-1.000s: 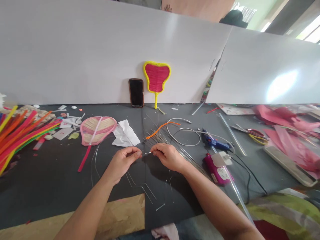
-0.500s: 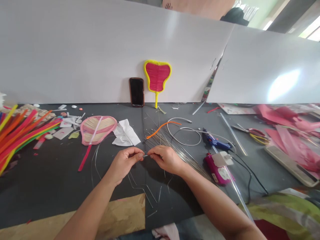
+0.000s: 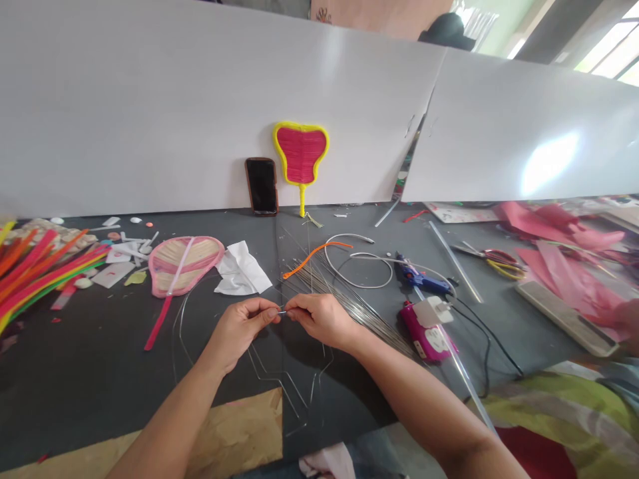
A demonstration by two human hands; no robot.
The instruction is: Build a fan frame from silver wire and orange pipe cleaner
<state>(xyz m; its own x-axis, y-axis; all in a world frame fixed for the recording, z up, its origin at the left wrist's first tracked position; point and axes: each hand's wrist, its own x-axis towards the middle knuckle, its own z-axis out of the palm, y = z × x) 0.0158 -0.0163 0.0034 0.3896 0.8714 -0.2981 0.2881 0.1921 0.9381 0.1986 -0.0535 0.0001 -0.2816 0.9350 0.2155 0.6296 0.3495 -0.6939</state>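
Observation:
My left hand [image 3: 240, 332] and my right hand [image 3: 322, 320] meet close together above the dark table, both with fingers pinched. Between the fingertips a short length of thin metal wire [image 3: 282, 312] shows, and each hand grips it from its own side. Below them hangs or lies a bent wire outline [image 3: 273, 380] with angled corners; whether it is one piece with the gripped wire is hard to see. Just beyond my right hand lies a bundle of straight wires [image 3: 367, 313], with an orange pipe cleaner [image 3: 317, 256] across its far end.
A yellow-edged red fan [image 3: 302, 156] and a phone [image 3: 261, 186] lean on the white board. To the left are a pink fan [image 3: 162, 266], white tissue [image 3: 243, 269] and colourful pipe cleaners [image 3: 40, 279]. Rightward lie a blue glue gun [image 3: 424, 278], magenta power adapter [image 3: 424, 336] and scissors [image 3: 492, 259].
The view has turned slightly to the right, so things sit further left. Both hands keep their pinch on the wire, and the hanging wire ends below have shifted a little.

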